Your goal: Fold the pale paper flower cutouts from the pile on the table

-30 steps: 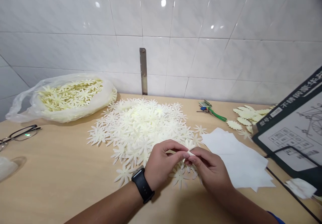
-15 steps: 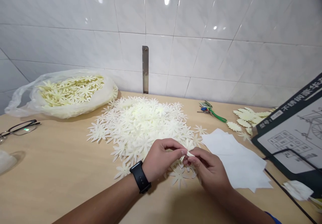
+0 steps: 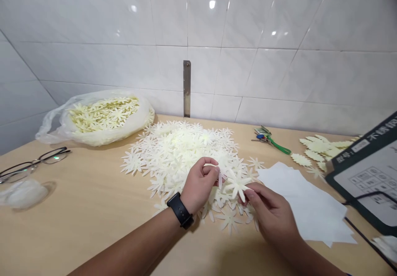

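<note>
My right hand (image 3: 273, 210) pinches a cream flower cutout (image 3: 238, 184) by one petal between thumb and fingers, its other petals spread open. Left of it, my left hand (image 3: 200, 185), with a black watch on the wrist, is closed, thumb against curled fingers. A pale petal (image 3: 221, 179) shows at those fingertips; the rest of that piece is hidden. Both hands are just above the near right side of a large heap of flower cutouts (image 3: 182, 152) on the table, a small gap between them.
A plastic bag (image 3: 102, 137) of yellowish cutouts stands at the back left. Glasses (image 3: 35, 162) lie at the left. White sheets (image 3: 304, 205), keys on a green strap (image 3: 279, 144), more cutouts (image 3: 319, 147) and a dark printed box (image 3: 369, 177) are on the right.
My hands, which met at one pale piece, have drawn apart. The flower in my right hand now shows spread open. The view has turned slightly left.
</note>
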